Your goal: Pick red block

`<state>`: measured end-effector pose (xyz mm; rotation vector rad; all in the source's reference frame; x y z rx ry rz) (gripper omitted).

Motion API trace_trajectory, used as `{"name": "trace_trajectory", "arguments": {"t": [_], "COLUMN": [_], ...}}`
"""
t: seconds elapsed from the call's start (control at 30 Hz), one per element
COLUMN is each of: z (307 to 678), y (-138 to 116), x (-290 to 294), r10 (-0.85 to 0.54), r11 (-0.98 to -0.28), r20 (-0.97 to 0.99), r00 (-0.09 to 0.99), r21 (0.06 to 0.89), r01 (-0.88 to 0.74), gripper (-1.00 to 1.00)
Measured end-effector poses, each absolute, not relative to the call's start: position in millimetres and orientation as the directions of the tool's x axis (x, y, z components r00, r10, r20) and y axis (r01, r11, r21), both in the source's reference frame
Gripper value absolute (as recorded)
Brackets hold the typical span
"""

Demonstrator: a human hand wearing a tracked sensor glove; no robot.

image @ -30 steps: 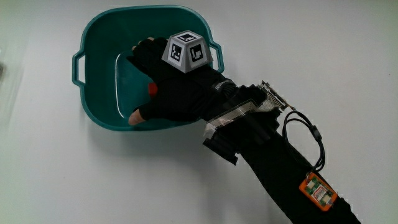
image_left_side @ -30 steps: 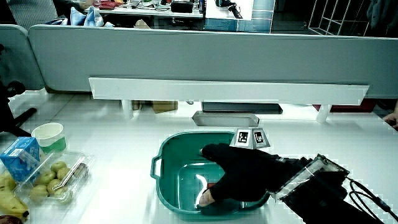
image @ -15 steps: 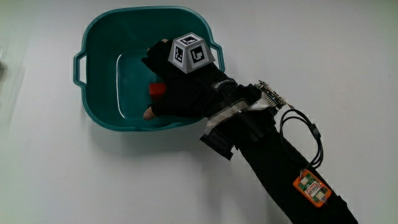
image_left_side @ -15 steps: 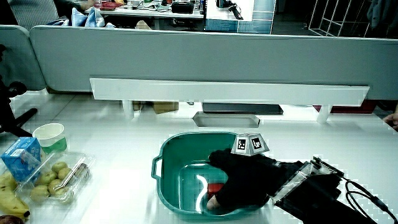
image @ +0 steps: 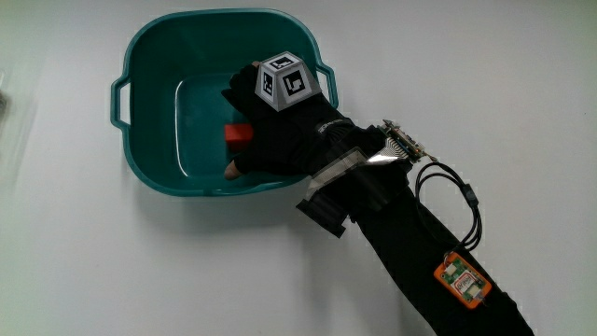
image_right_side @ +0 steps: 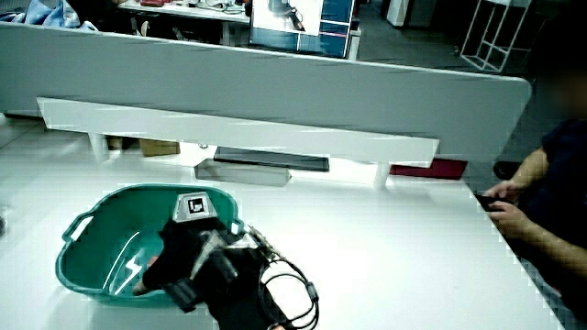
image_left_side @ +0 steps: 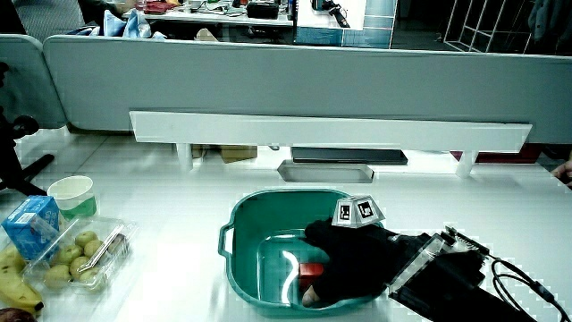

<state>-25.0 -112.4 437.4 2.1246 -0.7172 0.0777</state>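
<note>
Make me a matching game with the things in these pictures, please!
Things:
1. red block
2. teal tub
3. patterned cube
4. hand

Places:
A. on the back of the hand
B. on the white table, holding the block
C. inside the tub, curled around the block
D. in the tub, in the hand's fingers

Pairs: 1-D, 2-B, 3-A, 4-C
</note>
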Motion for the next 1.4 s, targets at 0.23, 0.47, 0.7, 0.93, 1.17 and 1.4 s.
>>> {"name": "trace_trajectory", "arguments": {"t": [0.23, 0.47, 0.7, 0.93, 1.17, 1.4], "z": [436.3, 437.5, 435.7, 435.0, 436.0, 436.5], "y": [-111.9, -112.6, -112.8, -112.7, -113.4, -113.2], "x": [-25.1, -25.0, -26.4, -25.9, -27.1, -29.8], "r10": [-0.47, -0.471, -0.48, -0.483, -0.488, -0.496], "r11": [-0.463, -0.475, -0.496, -0.493, -0.501, -0.498], "r20": [0.3, 0.29, 0.286, 0.304, 0.291, 0.278], "r00": [0.83, 0.833, 0.83, 0.821, 0.823, 0.823], "r21": [0.717, 0.712, 0.692, 0.681, 0.678, 0.686], "r01": [-0.521, -0.517, -0.525, -0.542, -0.537, -0.531], "gripper": [0.02, 0.17, 0.32, 0.47, 0.62, 0.77]}}
